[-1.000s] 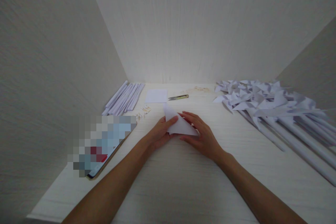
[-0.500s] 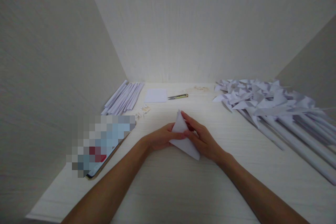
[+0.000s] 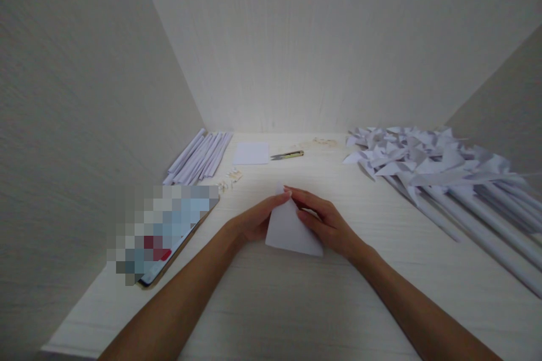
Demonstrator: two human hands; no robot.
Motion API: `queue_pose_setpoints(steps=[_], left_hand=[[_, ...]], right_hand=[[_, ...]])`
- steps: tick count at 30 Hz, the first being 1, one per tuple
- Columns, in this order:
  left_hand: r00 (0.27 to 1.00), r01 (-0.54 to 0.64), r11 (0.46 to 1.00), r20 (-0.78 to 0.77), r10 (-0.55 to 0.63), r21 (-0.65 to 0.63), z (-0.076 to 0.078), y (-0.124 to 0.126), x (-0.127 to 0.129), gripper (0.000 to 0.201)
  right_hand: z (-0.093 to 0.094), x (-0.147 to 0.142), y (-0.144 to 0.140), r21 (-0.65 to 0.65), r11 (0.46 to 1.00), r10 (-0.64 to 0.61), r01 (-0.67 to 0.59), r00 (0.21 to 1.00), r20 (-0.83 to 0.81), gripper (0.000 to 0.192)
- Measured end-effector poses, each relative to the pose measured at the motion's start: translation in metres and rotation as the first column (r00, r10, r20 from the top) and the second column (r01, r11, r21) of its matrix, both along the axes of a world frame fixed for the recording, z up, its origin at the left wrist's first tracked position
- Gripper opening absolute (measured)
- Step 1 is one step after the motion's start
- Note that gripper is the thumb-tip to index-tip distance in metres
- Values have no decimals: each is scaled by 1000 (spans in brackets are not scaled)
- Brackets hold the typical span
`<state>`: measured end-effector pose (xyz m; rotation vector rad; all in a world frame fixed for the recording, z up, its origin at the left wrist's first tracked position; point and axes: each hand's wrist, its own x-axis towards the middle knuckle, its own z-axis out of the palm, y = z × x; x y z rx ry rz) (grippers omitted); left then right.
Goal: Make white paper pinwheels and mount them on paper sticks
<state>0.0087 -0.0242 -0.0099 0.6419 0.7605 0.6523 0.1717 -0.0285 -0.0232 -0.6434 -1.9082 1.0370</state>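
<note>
A white sheet of paper folded into a triangle [image 3: 289, 231] stands just above the middle of the pale wooden table [image 3: 296, 304], its point up and its long edge low toward me. My left hand [image 3: 256, 219] pinches its left side and top with thumb and fingers. My right hand [image 3: 328, 223] grips the right side, fingertips meeting the left ones at the tip.
Rolled white paper tubes [image 3: 199, 157] lie at the back left, with a small white square sheet [image 3: 252, 153], small scissors [image 3: 288, 154] and tiny pale bits [image 3: 231, 177] nearby. A phone [image 3: 165, 231] lies at left. Finished paper pinwheels on sticks [image 3: 440, 172] fill the right side. Walls enclose three sides.
Both hands have turned the folded triangle, from lying flat with its tip pointing back to upright with its face toward me, and drawn it slightly nearer.
</note>
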Motion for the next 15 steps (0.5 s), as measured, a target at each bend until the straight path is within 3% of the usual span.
queue_pose_setpoints(steps=[4, 8, 12, 15], left_hand=[[999, -52, 997, -7, 52, 52, -2, 1, 2, 27], [986, -166, 983, 4, 166, 83, -2, 2, 3, 23], [962, -274, 949, 63, 267, 159, 0, 5, 2, 28], [934, -356, 911, 105, 341, 208, 1, 6, 3, 31]], right_hand=[[0, 0, 2, -62, 998, -15, 13, 999, -39, 35], [3, -1, 2, -233, 968, -123, 96, 986, -108, 32], [4, -1, 5, -417, 907, -176, 59, 953, -248, 42], [3, -1, 6, -455, 889, -205, 51, 933, -296, 50]])
